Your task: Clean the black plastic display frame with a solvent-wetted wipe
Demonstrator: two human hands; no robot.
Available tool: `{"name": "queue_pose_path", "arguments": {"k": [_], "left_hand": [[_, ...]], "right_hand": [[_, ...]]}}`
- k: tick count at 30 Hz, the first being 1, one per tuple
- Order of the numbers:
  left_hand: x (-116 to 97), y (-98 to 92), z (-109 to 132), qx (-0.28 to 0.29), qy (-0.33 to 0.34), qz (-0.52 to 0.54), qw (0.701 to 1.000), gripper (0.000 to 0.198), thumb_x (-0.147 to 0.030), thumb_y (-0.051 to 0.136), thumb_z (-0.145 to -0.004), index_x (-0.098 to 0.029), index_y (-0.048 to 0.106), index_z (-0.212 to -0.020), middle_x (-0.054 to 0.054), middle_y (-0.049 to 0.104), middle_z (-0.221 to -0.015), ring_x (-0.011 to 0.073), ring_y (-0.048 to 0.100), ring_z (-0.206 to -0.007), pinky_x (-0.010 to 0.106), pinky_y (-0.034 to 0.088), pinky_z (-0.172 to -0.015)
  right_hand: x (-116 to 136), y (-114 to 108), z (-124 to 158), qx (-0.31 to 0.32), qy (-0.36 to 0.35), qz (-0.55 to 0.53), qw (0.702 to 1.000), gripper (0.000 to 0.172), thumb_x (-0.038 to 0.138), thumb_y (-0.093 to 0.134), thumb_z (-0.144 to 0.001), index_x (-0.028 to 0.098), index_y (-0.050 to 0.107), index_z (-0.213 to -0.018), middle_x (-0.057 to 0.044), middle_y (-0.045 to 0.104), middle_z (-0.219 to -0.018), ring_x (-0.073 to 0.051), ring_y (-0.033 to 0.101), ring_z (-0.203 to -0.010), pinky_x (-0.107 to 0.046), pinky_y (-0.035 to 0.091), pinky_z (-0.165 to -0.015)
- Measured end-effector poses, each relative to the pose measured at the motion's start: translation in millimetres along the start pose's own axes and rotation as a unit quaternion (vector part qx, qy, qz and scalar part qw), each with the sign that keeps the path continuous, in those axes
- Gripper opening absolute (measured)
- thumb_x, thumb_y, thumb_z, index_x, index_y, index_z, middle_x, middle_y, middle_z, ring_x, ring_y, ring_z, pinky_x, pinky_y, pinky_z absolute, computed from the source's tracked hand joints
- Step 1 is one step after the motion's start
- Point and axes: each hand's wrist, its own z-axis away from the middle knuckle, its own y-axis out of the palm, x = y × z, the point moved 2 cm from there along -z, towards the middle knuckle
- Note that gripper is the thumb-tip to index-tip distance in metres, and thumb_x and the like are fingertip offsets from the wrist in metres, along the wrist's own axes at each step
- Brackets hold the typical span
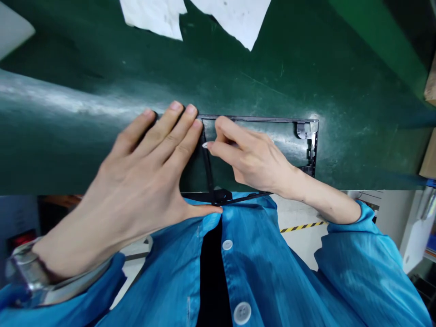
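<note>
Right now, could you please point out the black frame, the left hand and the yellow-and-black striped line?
Black frame (pixel 208 172): head view, on its left bar.
Left hand (pixel 146 170): head view, on its back.
Striped line (pixel 303 227): head view, midway along its visible length.

On my feed I count two bare hands, one black rectangular frame, one white pointed tip, two ragged white sheets, two white buttons, one striped floor tape.
</note>
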Motion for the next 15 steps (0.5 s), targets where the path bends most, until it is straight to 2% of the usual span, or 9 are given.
{"name": "queue_pose_path", "arguments": {"k": [5, 9, 15], "left_hand": [[0.8, -2.3, 1.8, 0.008, 0.005, 0.002, 1.0, 0.123, -0.1, 0.042, -0.084, -0.025, 0.004, -0.175, 0.009, 0.021, -0.188, 0.0415, 0.028, -0.176, 0.074, 0.029, -0.149], [0.8, -3.2, 0.5, 0.005, 0.015, -0.015, 1.0, 0.122, -0.099, 0.041, -0.086, -0.022, 0.007, -0.175, 0.01, 0.023, -0.187, 0.0412, 0.03, -0.175, 0.072, 0.032, -0.148], [1.3, -2.8, -0.7, 0.011, -0.002, 0.008, 1.0, 0.123, -0.099, 0.046, -0.084, -0.027, 0.006, -0.175, 0.006, 0.02, -0.188, 0.0411, 0.028, -0.175, 0.07, 0.028, -0.15]], "right_hand": [[-5.3, -0.9, -3.0, -0.033, 0.0, -0.017, 0.999, 0.047, 0.008, 0.019, -0.114, 0.017, 0.065, -0.116, -0.002, 0.053, -0.114, -0.008, 0.055, -0.098, -0.024, 0.049, -0.087], [-6.4, 0.9, -3.5, -0.023, -0.008, -0.002, 1.0, 0.046, 0.01, 0.02, -0.115, 0.017, 0.065, -0.114, -0.002, 0.055, -0.113, -0.008, 0.057, -0.098, -0.023, 0.047, -0.082], [-7.3, 2.1, -2.5, -0.047, -0.008, -0.007, 0.999, 0.043, 0.01, 0.023, -0.115, 0.018, 0.065, -0.112, -0.002, 0.057, -0.115, -0.009, 0.056, -0.096, -0.024, 0.045, -0.081]]}}
